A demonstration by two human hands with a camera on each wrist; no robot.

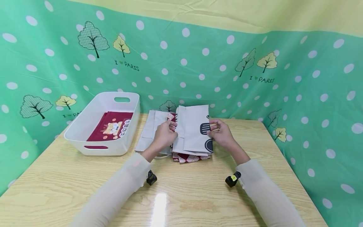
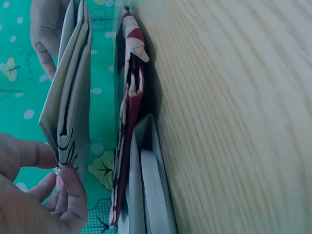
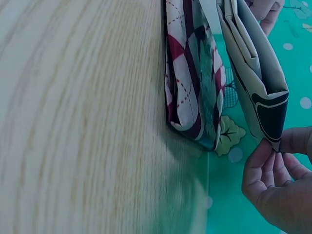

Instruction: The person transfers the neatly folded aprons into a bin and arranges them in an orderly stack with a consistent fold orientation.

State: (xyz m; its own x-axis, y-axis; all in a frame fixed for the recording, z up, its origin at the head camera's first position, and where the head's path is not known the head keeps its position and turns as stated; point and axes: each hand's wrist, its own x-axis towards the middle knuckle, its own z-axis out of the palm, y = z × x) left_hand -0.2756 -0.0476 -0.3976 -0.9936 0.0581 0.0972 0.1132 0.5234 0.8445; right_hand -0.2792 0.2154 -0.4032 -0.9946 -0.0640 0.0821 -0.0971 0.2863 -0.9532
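Pale cloth (image 1: 194, 126): folded, held up between my two hands, its long axis running near to far.
Left hand (image 1: 165, 135): thumb and fingers pinch the left edge.
Right hand (image 1: 222, 134): thumb and fingers pinch the right edge.
Nearer hand: neither; I have one touching each side.
Below: the checked cloth (image 1: 193, 158), lying on the table (image 1: 193, 201), parted from the pale cloth by a gap.
Left: the grey cloth (image 1: 146, 135), flat, then the bin (image 1: 120, 148), with a red cloth (image 1: 114, 126) inside.
Head view: gives me the bin and red cloth, which I cannot make out from the wrists; it hides the gap.
Wrist views: show that gap, with green curtain (image 2: 105, 117) behind, and the layered folds along the pale cloth's near side.
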